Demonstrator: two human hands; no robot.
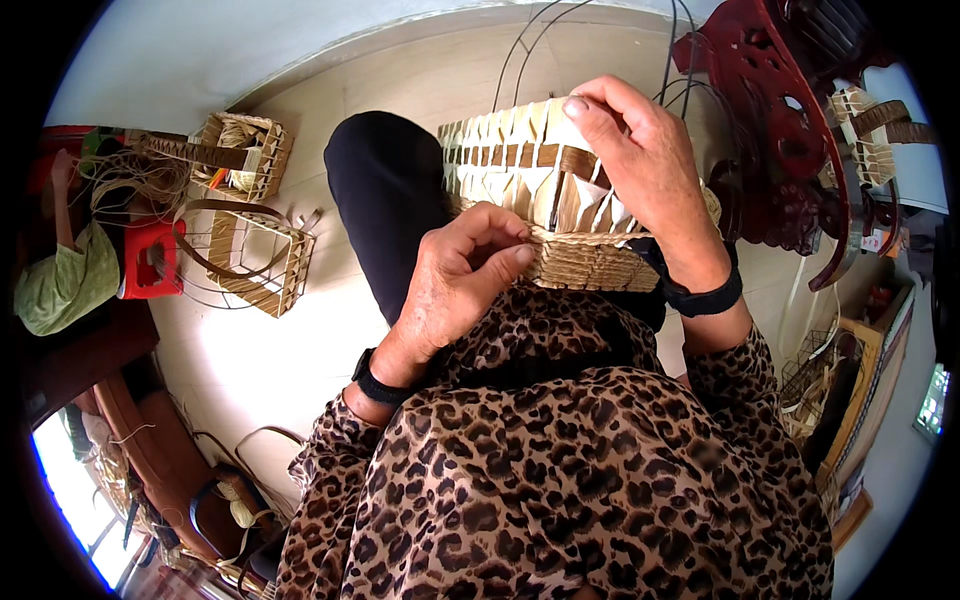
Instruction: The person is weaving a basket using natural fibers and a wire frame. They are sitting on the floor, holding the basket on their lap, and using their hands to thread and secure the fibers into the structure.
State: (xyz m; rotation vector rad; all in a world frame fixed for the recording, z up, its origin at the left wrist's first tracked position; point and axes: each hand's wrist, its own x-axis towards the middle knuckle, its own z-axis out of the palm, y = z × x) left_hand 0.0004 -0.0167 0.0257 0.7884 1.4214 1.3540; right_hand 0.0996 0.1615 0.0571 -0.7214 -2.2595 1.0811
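Note:
A partly woven straw basket [590, 262] lies on its side across my lap. Its near part is tightly woven, while pale strips stand in rows over a brown band farther away. Thumb and fingers of my left hand [445, 275] pinch together at the basket's twisted edge cord, near the middle. My right hand [645, 160] is raised over the basket's far right part, thumb and bent fingers close together. Whatever lies between those right fingertips is too small to make out. Both wrists wear black bands.
Two straw baskets with brown handles, one holding cord [240, 150] and one with an open frame [262, 262], stand on the floor at left. Beside them are a red plastic stool [152, 258] and another person's green sleeve [70, 280]. Carved dark red furniture [765, 110] stands at right.

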